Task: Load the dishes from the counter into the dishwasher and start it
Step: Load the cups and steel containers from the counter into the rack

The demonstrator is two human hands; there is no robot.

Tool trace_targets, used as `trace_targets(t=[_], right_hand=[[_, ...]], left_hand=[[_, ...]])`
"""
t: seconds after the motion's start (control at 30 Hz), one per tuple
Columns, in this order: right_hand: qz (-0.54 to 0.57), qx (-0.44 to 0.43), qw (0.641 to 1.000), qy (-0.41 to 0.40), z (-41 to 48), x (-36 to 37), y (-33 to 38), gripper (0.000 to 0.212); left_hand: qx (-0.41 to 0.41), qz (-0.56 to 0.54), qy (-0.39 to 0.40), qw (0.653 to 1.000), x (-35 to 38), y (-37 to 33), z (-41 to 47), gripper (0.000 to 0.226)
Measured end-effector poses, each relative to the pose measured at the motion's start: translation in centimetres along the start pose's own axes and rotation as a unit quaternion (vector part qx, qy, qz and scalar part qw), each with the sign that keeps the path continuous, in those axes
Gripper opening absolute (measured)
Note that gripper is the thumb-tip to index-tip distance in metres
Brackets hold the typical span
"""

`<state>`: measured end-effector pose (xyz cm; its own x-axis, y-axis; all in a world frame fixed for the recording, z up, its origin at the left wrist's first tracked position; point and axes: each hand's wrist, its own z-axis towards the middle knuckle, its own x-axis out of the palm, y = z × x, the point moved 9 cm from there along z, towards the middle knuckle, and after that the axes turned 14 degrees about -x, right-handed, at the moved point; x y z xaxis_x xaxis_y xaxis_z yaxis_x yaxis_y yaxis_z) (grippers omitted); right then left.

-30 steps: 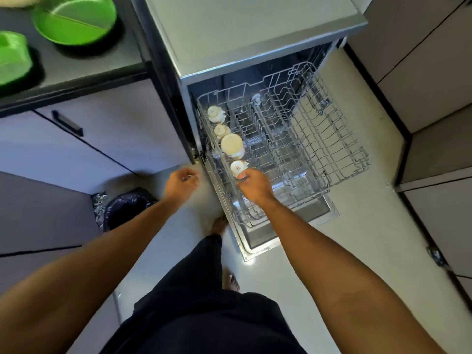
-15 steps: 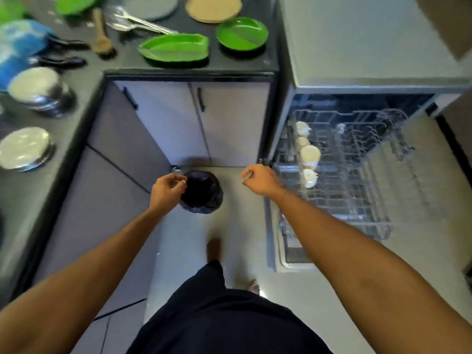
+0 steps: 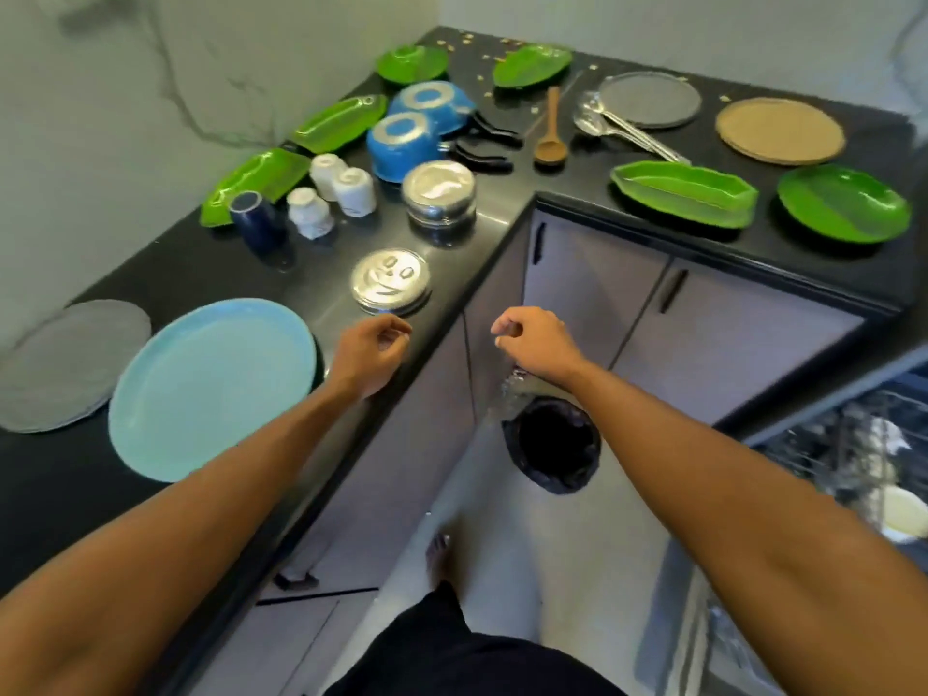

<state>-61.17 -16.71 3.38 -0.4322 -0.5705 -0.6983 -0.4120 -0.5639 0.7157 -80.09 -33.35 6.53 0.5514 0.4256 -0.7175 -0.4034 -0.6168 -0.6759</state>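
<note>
Fingers (image 3: 396, 330) loosely curling, holding nothing: my left hand (image 3: 369, 351) hovering over counter (image 3: 464, 256), right hand (image 3: 532, 344) off it. White cup (image 3: 904, 514) sitting in dishwasher rack (image 3: 823, 459); blue plate (image 3: 211, 389), green plates (image 3: 843, 211) waiting on counter. I'm judging loading barely begun.

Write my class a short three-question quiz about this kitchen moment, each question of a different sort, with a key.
1. True or false: the left hand holds a cup.
2. Which of these lies nearest the left hand? A) the wooden spoon B) the flat steel dish C) the tan plate
3. How many white cups stand on the counter?

Key: 1 false; 2 B; 3 three.
</note>
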Motion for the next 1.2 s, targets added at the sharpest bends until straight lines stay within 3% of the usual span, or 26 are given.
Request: trace_targets(t=[0.1, 0.2, 0.33, 0.43, 0.57, 0.8, 1.03, 1.2], right_hand=[[0.005, -0.027, 1.0, 0.01, 5.7, 1.7, 3.4, 0.013], [-0.004, -0.042, 0.999, 0.032, 12.0, 4.2, 6.7, 0.017], [-0.014, -0.072, 0.996, 0.042, 19.8, 7.2, 11.0, 0.028], [-0.02, -0.106, 0.993, 0.048, 24.3, 9.2, 14.0, 0.049], [-0.071, -0.149, 0.984, 0.074, 29.4, 12.5, 17.3, 0.073], [-0.137, -0.127, 0.979, 0.086, 34.8, 16.5, 18.3, 0.082], [-0.145, -0.132, 0.979, 0.049, 35.3, 16.2, 18.5, 0.063], [-0.127, -0.151, 0.98, 0.03, 34.0, 14.4, 18.8, 0.062]], left_hand=[[0.01, 0.016, -0.038, 0.999, -3.6, 1.1, 3.9, 0.013], [-0.032, 0.082, -0.041, 0.995, -6.5, 3.8, 9.1, 0.038], [-0.08, 0.187, -0.001, 0.979, -8.7, 6.6, 15.1, 0.079], [-0.099, 0.242, 0.056, 0.964, -8.6, 7.9, 17.7, 0.103], [-0.093, 0.289, 0.093, 0.948, -8.1, 8.5, 19.4, 0.101], [-0.11, 0.289, 0.102, 0.945, -7.5, 8.3, 20.5, 0.094], [-0.13, 0.298, 0.121, 0.938, -7.3, 7.9, 21.0, 0.09], [-0.12, 0.296, 0.108, 0.942, -7.9, 7.7, 20.7, 0.092]])
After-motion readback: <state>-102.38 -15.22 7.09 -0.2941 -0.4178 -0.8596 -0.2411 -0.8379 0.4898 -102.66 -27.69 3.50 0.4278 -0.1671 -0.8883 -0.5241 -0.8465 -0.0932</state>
